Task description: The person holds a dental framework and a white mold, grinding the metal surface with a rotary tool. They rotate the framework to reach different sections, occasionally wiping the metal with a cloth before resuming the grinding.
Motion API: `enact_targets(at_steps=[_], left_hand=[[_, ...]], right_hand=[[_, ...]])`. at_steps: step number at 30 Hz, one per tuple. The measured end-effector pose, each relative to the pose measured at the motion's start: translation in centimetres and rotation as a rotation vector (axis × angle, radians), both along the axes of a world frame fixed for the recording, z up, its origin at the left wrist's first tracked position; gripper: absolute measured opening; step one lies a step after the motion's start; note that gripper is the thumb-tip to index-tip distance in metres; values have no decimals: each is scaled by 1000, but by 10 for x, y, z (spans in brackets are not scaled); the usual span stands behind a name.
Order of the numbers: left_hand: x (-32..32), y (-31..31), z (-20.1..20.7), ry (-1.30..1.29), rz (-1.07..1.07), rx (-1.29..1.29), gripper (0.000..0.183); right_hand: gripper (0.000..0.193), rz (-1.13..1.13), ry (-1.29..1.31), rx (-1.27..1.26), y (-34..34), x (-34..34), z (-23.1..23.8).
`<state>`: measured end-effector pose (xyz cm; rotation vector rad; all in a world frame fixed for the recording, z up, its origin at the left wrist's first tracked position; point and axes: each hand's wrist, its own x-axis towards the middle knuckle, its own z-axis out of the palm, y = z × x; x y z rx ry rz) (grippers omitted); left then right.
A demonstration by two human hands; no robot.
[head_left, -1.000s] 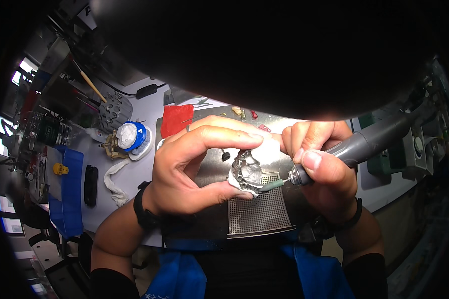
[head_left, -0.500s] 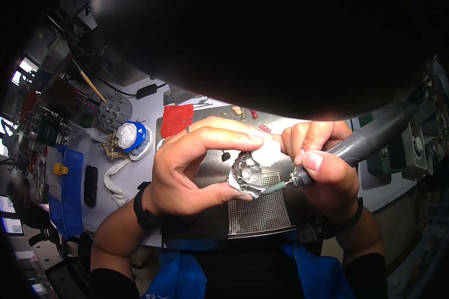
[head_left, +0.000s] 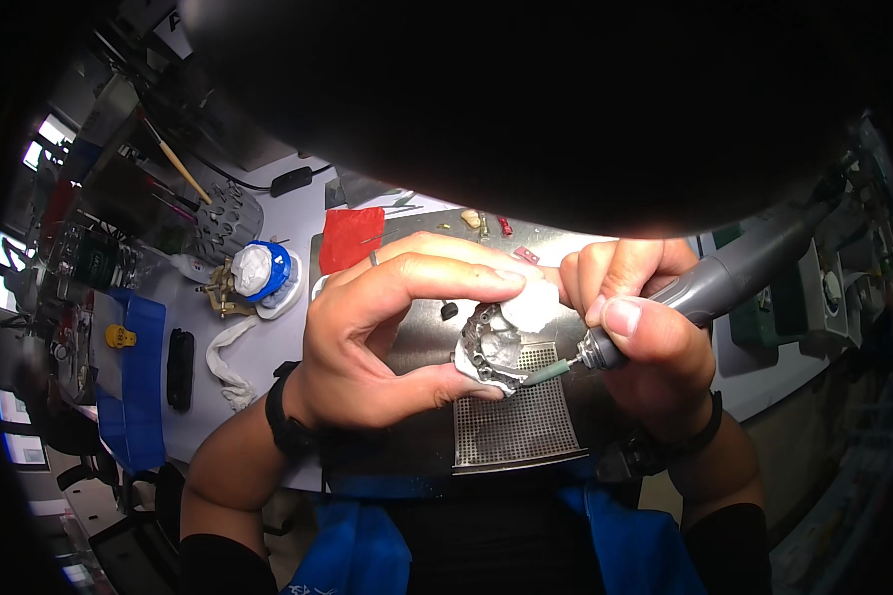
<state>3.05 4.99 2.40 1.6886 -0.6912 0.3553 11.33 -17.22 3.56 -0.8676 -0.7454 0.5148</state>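
Between the thumb and fingers of my left hand [head_left: 367, 337] sits a metal dental framework [head_left: 485, 344], horseshoe-shaped and grey, with white material along its edges. My right hand [head_left: 655, 337] is closed round a grey rotary handpiece [head_left: 729, 278]. From the handpiece's tip sticks a green grinding bit [head_left: 546, 373], which meets the framework's near right edge; whether it touches or just hovers there I cannot tell. A white piece [head_left: 534, 305] lies at the framework's far right side, by my left fingertips. Beneath both hands is a perforated metal grate [head_left: 516, 436].
Left of my hands stand a blue-and-white plaster model on a brass-coloured articulator [head_left: 258, 273], a grey bur holder [head_left: 228, 220] and a blue tray [head_left: 134, 377]. A red cloth [head_left: 352, 238] and small coloured bits [head_left: 506, 227] lie beyond. A dark shape covers the upper view.
Hardly anything differs. The handpiece and my right hand have shifted very slightly, and the grip on the framework stays the same.
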Motion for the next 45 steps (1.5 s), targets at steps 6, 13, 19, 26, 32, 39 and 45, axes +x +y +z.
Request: enact_targets(at_steps=[6, 13, 19, 26, 32, 39, 45], left_hand=[[0, 0, 0, 1, -2, -4, 48], [0, -1, 0, -2, -4, -15, 47], [0, 0, 0, -1, -4, 4, 48], [1, -1, 0, -5, -10, 8, 50], [0, -1, 0, 0, -5, 11, 51], [1, 0, -1, -23, 3, 29, 49], [0, 2, 0, -25, 12, 20, 51]], right_hand=[[22, -23, 15, -17, 0, -1, -1], [22, -13, 8, -16, 1, -1, -1], [22, 2, 8, -24, 0, 0, 0], [22, 3, 13, -15, 0, -1, 0], [22, 3, 16, -29, 0, -3, 1], [22, -42, 24, -71, 1, -4, 3], [21, 21, 66, 22, 0, 1, -2]])
